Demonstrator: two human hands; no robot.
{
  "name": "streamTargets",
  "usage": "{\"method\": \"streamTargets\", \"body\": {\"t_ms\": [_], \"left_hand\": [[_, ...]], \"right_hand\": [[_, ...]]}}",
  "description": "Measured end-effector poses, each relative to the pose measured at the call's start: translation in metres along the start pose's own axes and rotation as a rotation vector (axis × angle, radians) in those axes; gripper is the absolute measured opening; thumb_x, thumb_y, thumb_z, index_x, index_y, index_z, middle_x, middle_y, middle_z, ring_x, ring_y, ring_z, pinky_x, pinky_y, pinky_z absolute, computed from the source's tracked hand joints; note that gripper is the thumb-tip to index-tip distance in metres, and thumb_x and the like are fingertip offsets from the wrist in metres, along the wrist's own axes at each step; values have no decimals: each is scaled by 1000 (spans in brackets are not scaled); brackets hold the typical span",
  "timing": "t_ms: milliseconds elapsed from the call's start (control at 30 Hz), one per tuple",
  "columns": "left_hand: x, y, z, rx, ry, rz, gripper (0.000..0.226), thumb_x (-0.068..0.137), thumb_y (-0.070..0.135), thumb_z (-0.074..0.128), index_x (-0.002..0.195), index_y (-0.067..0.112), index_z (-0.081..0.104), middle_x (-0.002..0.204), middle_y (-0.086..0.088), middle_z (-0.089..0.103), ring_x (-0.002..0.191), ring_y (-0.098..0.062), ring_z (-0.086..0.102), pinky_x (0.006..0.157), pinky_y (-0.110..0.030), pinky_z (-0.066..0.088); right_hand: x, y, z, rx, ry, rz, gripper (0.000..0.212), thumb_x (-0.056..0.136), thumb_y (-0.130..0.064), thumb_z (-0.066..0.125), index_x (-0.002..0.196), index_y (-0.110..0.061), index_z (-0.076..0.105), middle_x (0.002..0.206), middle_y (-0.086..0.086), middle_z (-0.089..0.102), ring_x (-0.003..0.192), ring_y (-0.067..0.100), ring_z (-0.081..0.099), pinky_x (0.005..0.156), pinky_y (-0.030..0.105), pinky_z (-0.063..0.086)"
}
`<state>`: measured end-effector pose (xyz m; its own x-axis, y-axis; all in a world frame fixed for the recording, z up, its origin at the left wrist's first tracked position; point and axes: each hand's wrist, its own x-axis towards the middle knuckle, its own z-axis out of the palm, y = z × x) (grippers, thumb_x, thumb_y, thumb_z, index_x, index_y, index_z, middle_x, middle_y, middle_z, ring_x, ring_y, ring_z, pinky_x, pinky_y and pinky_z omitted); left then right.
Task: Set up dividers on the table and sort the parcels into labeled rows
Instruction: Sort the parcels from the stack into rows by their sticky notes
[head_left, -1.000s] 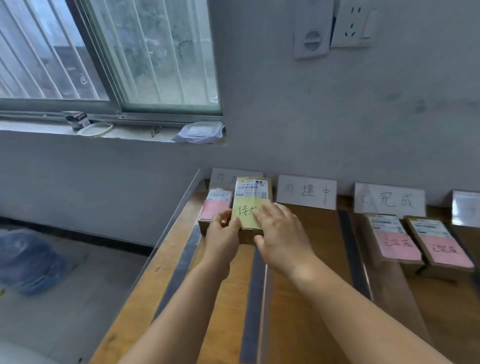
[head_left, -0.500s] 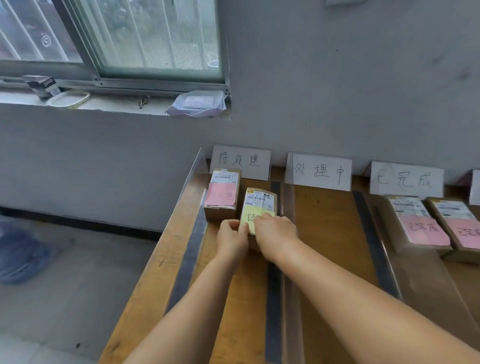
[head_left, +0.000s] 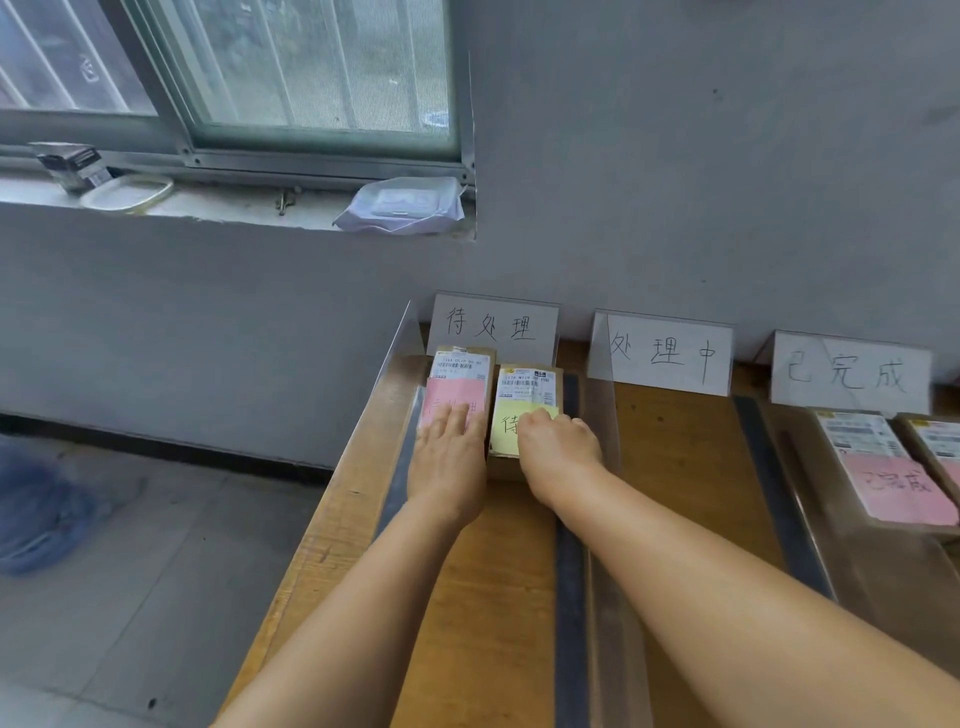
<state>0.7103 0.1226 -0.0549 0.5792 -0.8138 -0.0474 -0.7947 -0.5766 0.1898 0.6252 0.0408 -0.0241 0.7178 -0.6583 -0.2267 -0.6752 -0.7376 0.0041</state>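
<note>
Shifted onto the pink-noted parcel (head_left: 460, 387), left hand (head_left: 451, 457) lies flat-fingered; right hand (head_left: 558, 449), fingers curled, grips the yellow-noted parcel (head_left: 527, 410) at the table's (head_left: 691, 467) far-left corner, both seemingly light, stiff cartons best held by their edges.

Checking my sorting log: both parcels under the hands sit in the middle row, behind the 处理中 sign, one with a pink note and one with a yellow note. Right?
Not quite. The head view shows the pink-note parcel and yellow-note parcel in the leftmost row, before the 待处理 sign, not the 处理中 sign.

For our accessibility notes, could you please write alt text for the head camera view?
A person's left hand rests flat on a pink-noted parcel while the right hand presses the yellow-noted parcel beside it, both in the leftmost labeled row of a wooden table. Two pink-noted parcels lie in the right row.
</note>
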Motion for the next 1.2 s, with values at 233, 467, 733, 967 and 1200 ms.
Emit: {"method": "streamTargets", "body": {"t_ms": [233,467,733,967,1200], "left_hand": [[8,-6,-3,15,12,92,50,87,6,53,134,20,43,144,0,39,133,-21,34,109,-34,28],[9,-3,-10,69,-19,111,47,89,17,55,133,19,42,138,-1,44,131,-21,37,108,-36,30],[-5,24,-41,10,69,161,52,90,28,56,137,20,34,141,-1,40,131,-22,34,105,-35,30],[-37,72,-64,-109,87,218,70,93,33,54,150,23,15,154,-3,24,142,-25,20,113,-38,22],[-94,141,-67,-84,110,367,73,93,38,53,152,23,12,157,-2,21,145,-22,14,115,-35,17]], "right_hand": [[20,0,-4,49,27,46,42,92,-13,55,132,-10,41,126,11,49,113,28,48,91,36,41],[11,2,-6,15,32,33,51,89,-16,59,135,-11,37,132,10,44,120,27,41,100,36,34],[-35,23,-27,109,197,-25,63,88,-35,61,139,-14,31,142,4,36,134,24,28,112,38,20],[-99,68,-33,235,296,67,72,93,-43,51,150,-19,14,157,2,17,145,21,9,116,39,7],[-177,130,-27,252,350,173,72,94,-45,49,150,-21,10,158,0,13,146,19,5,116,39,4]]}}
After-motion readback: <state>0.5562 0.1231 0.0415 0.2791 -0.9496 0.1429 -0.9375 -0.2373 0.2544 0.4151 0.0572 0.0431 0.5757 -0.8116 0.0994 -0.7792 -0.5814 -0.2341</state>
